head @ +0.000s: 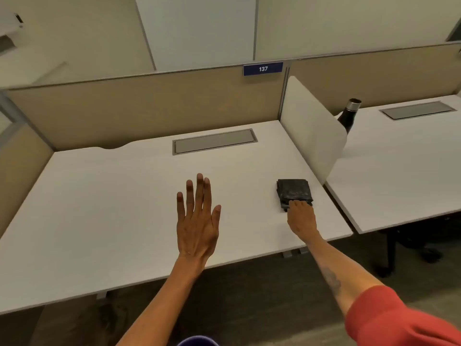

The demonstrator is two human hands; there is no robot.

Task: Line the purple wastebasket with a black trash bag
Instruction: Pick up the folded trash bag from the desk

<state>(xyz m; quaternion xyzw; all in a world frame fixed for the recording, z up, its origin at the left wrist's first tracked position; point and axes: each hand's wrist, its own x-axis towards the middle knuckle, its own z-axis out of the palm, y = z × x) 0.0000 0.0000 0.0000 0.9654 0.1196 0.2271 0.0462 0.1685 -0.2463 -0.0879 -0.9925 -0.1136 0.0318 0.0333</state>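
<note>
Over desk (99, 208) middle: left hand (197, 226) flat, palm down, fingers spread and straight, holding nothing; touching surface or hovering, cannot tell. Below, at bottom frame edge, sliver of purple wastebasket (198, 341) rim, off desk, near front edge. Near desk's right front corner: folded black trash bag (294, 192) lying flat. Right hand (301, 218) reaches in from front edge, fingertips curled onto bag's near edge; whether pinching it, cannot tell. Red sleeve (399, 320) pushed up forearm. Beyond white divider (311, 136), black bottle (349, 113) upright on neighbouring desk.
</note>
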